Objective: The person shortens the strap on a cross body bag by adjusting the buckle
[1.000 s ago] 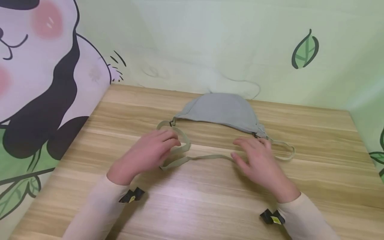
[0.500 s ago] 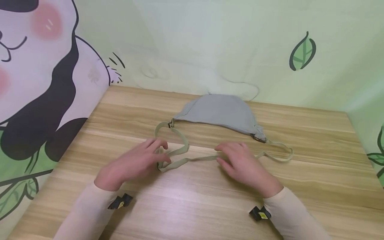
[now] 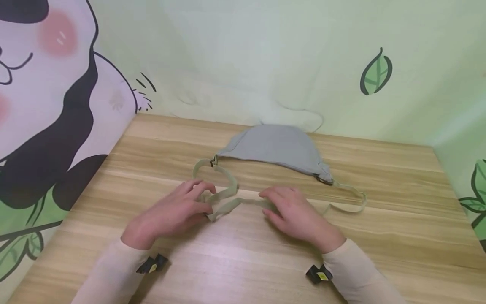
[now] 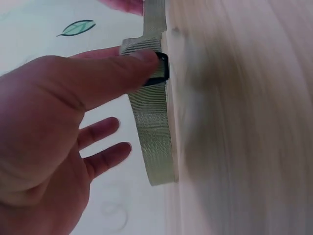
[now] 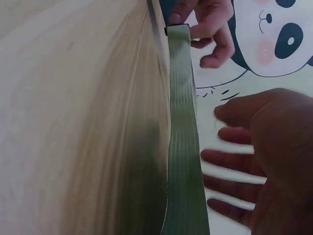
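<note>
A grey fabric waist bag [image 3: 277, 145] lies toward the back of the table, its pale green webbing strap [image 3: 229, 206] looping forward from both ends. My left hand [image 3: 172, 211] pinches the strap at a black slider buckle [image 4: 165, 68], thumb on top, as the left wrist view shows; its other fingers hang free. Close by the front run of the strap is my right hand [image 3: 298, 215], fingers spread and loosely bent. In the right wrist view those fingertips [image 5: 210, 155] stand beside the webbing [image 5: 183, 112] without gripping it.
The wooden tabletop [image 3: 235, 261] meets a pale green wall [image 3: 235, 63] right behind the bag. A panda mural [image 3: 49, 84] covers the left side. A smaller strap loop [image 3: 364, 202] lies to the right of the right hand.
My right hand has moved left along the strap, away from the bag's right end. My left hand has come down onto the strap's front left bend and taken hold of it at the buckle.
</note>
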`<state>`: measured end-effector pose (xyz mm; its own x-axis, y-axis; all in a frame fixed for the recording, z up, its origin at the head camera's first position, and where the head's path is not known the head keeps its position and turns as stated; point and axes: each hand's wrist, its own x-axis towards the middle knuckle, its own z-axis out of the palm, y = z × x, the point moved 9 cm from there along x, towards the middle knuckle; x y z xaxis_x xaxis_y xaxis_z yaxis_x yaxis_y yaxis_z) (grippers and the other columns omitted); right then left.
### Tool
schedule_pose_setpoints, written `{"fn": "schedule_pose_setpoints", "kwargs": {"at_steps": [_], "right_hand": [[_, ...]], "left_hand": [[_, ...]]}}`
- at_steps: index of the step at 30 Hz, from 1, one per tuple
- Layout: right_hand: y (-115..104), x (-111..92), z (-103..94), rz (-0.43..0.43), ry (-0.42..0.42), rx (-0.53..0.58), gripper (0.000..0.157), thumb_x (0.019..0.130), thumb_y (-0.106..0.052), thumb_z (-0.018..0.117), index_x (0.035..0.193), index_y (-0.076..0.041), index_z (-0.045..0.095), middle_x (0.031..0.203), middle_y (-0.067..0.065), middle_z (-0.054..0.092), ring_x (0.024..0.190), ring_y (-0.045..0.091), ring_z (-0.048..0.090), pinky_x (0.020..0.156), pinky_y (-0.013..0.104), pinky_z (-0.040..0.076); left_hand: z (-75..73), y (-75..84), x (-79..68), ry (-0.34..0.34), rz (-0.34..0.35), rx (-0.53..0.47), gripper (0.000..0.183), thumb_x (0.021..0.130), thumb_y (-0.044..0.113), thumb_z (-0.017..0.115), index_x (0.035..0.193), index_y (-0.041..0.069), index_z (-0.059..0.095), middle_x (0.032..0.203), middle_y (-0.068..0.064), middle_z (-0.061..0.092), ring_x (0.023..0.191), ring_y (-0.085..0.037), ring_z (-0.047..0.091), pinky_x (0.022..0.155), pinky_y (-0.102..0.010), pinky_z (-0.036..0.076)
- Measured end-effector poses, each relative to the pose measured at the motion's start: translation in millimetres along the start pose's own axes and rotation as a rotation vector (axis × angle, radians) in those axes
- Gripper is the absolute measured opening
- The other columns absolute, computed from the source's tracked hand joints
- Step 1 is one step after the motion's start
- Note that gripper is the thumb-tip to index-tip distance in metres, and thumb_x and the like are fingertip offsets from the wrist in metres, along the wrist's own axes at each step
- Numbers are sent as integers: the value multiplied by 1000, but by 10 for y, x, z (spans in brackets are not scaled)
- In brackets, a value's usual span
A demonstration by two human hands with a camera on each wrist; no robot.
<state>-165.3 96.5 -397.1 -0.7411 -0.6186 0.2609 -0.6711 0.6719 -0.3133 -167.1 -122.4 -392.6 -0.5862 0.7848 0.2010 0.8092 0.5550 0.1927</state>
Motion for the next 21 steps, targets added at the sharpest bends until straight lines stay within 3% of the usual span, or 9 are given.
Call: {"fn": "schedule_pose_setpoints", "kwargs": {"at_steps": [4, 11, 16, 21], "right_hand": [[-121, 19, -46, -58, 21, 44, 42, 101, -25, 75, 138, -9, 67, 139, 12, 71, 131, 33, 66, 114, 57, 51], [-333, 69, -66, -94, -2, 138, 50, 101, -35, 75, 143, -9, 64, 149, 9, 65, 142, 29, 59, 122, 58, 42], [-428, 75, -69, -109, -7, 160, 40, 100, -36, 76, 132, -13, 69, 132, 1, 74, 132, 23, 64, 120, 58, 40], [-383, 66, -146, -59, 21, 217, 24, 98, -30, 80, 116, -16, 73, 112, -5, 77, 113, 15, 67, 116, 54, 41]], "left_hand": [[-23, 115, 85, 36, 69, -11, 17, 90, 15, 87, 103, 24, 80, 135, -1, 66, 133, -29, 54, 110, -49, 52], [15, 330, 267, 13, 143, -19, 15, 97, 22, 80, 110, 21, 73, 109, 12, 72, 122, -19, 58, 104, -43, 48], [-13, 475, 373, 83, 182, -28, 18, 96, 26, 81, 112, 23, 73, 106, 15, 73, 120, -16, 59, 103, -42, 43], [-68, 564, 513, 154, 185, -63, 26, 95, 30, 82, 118, 22, 74, 106, 14, 73, 115, -12, 58, 104, -42, 40]]}}
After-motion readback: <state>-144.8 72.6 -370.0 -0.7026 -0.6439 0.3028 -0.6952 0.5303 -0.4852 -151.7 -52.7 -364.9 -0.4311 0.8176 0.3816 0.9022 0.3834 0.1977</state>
